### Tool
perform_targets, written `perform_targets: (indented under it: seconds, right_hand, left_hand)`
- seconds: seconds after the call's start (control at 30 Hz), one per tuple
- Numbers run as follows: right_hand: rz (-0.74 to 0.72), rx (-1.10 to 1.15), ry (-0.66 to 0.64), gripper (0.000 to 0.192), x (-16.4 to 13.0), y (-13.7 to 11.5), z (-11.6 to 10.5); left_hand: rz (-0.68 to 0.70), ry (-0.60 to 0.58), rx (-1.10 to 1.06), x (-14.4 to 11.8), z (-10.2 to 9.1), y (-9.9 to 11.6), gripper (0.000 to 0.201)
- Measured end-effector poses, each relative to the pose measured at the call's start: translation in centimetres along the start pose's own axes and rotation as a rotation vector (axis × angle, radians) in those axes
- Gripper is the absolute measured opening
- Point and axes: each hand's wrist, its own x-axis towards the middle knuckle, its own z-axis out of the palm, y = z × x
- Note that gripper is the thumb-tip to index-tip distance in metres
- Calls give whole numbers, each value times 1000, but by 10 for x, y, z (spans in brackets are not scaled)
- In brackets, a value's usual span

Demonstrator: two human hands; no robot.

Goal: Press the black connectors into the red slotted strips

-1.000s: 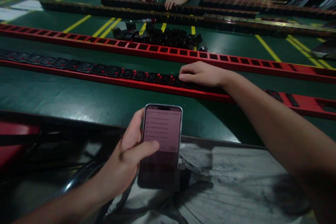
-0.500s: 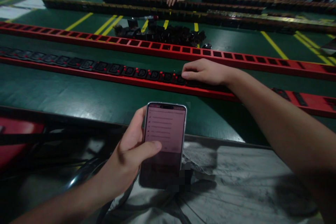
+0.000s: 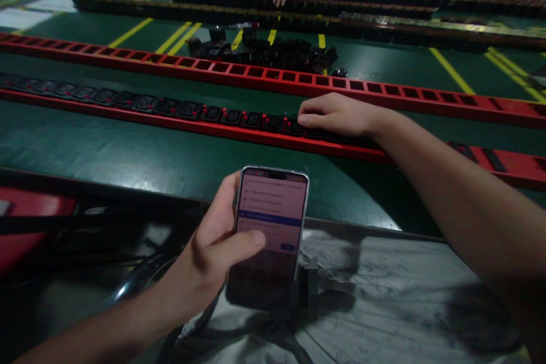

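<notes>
- Below and to the left of the right hand point(image 3: 336, 115), the left hand point(image 3: 215, 239) grips a phone point(image 3: 277, 247), fingers behind it and thumb over the screen; a blue bar crosses the list there, its text too blurred to read.
- The right hand lies on the near strip point(image 3: 239, 135), fingers curled together, tips at a socket; whether they pinch it, I cannot tell.
- Left of the right hand, black sockets point(image 3: 213, 114) fill the near strip in a row, so that stretch looks done; what lies under the palm and forearm is hidden.
- Just beyond the right hand, the far strip point(image 3: 239, 75) shows open slots, seemingly work left.
- Past the far strip, ahead of the right hand, loose black parts point(image 3: 285, 54) lie heaped on the table point(image 3: 128, 145).
</notes>
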Motion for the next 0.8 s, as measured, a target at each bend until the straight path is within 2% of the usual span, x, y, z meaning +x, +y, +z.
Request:
perform_targets:
  seconds: [0.17, 0.37, 0.6, 0.8]
  right_hand:
    - [-6, 4, 2, 42, 0, 2, 0]
    - [12, 15, -3, 43, 0, -1, 0]
    - [16, 15, 2, 41, -1, -2, -1]
    - [29, 14, -5, 44, -1, -2, -1]
  left_hand:
    - [37, -16, 104, -2, -1, -2, 78]
    - [100, 34, 161, 4, -4, -10, 98]
    - [76, -23, 93, 5, -8, -12, 104]
    - [33, -33, 130, 4, -8, -13, 103]
